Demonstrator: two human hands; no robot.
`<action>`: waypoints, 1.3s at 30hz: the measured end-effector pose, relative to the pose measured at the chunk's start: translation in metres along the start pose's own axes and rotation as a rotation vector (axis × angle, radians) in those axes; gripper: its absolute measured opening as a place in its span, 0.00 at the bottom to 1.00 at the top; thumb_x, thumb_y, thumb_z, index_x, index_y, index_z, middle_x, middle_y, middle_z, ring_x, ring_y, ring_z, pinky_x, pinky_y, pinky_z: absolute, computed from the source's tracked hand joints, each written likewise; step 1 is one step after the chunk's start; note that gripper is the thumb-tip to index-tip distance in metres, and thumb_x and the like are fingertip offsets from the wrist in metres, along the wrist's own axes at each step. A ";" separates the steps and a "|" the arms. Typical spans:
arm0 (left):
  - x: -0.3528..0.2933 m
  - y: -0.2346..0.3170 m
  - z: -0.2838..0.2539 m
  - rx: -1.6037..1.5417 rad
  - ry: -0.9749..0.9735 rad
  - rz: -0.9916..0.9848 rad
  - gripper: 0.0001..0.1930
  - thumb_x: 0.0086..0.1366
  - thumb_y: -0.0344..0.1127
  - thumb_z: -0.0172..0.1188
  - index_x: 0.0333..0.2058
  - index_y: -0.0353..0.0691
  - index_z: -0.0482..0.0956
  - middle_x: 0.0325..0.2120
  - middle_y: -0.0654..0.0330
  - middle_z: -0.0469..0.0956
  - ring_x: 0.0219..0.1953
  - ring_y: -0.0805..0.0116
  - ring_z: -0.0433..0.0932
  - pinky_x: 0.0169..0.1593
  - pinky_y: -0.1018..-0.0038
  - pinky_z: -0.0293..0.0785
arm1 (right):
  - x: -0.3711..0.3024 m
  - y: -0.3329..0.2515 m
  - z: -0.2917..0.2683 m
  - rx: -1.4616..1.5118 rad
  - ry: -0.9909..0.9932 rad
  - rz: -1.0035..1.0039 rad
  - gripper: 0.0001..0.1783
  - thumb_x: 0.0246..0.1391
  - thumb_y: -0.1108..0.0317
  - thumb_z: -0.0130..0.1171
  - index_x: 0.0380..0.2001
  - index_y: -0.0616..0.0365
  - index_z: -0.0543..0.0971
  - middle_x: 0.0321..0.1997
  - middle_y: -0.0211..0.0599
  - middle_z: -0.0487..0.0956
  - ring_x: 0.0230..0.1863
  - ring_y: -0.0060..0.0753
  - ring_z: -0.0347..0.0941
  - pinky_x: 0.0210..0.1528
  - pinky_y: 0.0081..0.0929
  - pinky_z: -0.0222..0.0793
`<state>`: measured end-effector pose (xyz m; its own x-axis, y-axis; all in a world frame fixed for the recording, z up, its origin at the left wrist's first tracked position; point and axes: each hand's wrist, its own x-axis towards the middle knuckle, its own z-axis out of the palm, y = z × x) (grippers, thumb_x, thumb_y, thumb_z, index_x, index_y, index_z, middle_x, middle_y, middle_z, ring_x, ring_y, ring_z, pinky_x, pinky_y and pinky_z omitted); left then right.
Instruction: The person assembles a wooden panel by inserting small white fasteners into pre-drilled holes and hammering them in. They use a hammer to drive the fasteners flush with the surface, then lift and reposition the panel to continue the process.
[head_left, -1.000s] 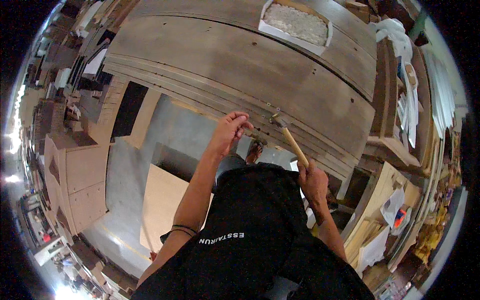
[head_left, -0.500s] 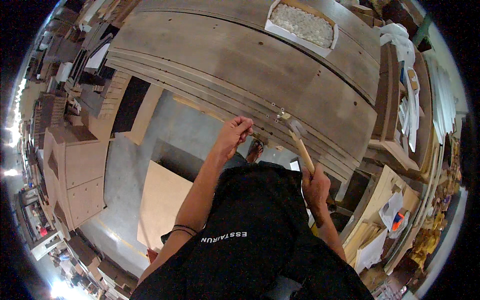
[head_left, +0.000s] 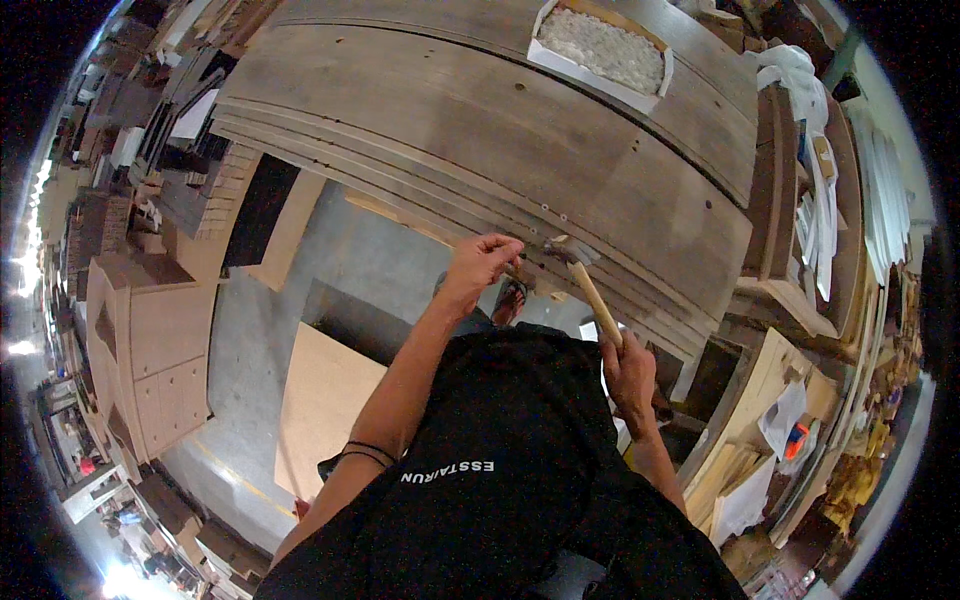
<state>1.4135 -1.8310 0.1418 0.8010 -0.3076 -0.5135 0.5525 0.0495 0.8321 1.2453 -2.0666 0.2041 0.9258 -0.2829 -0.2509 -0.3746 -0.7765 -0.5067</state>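
A hammer with a pale wooden handle is gripped near the handle's end by my right hand. Its metal head is at the near edges of a stack of brown panels, and I cannot tell whether it touches them. My left hand is just left of the hammer head, fingertips pinched together at the panel edges. Whatever they hold is too small to make out. Small white round pieces sit along the panel edges just beyond the hammer head.
An open white box full of small whitish pieces rests on the panels at the far side. A brown cabinet stands at left, with a light board on the floor nearer me. Shelving with wrapped pieces is at right.
My left hand has shifted slightly right along the panel edges. The hammer head has come a little left and nearer to me, closer to my left fingertips.
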 end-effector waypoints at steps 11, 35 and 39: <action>0.019 -0.003 0.018 0.591 0.065 0.208 0.12 0.52 0.33 0.54 0.31 0.34 0.82 0.21 0.53 0.81 0.29 0.65 0.82 0.37 0.71 0.75 | -0.004 -0.003 -0.002 -0.001 -0.028 0.036 0.19 0.56 0.52 0.55 0.27 0.59 0.72 0.19 0.49 0.74 0.22 0.54 0.70 0.25 0.44 0.63; -0.029 0.007 -0.019 -0.107 0.129 -0.008 0.08 0.66 0.34 0.50 0.39 0.38 0.74 0.24 0.65 0.76 0.18 0.83 0.62 0.22 0.85 0.58 | 0.014 -0.007 0.013 -0.261 -0.084 -0.153 0.15 0.55 0.53 0.54 0.31 0.55 0.71 0.17 0.48 0.75 0.19 0.54 0.72 0.21 0.47 0.64; -0.025 -0.008 -0.026 -0.136 0.021 -0.003 0.06 0.65 0.34 0.52 0.36 0.40 0.75 0.23 0.66 0.75 0.18 0.83 0.62 0.21 0.86 0.57 | 0.013 -0.011 0.008 -0.187 -0.003 -0.152 0.17 0.56 0.51 0.53 0.31 0.55 0.70 0.18 0.48 0.75 0.19 0.55 0.72 0.21 0.48 0.64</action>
<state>1.3949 -1.7984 0.1426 0.8030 -0.2884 -0.5216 0.5802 0.1775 0.7949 1.2612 -2.0574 0.1999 0.9705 -0.1533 -0.1863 -0.2148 -0.9007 -0.3776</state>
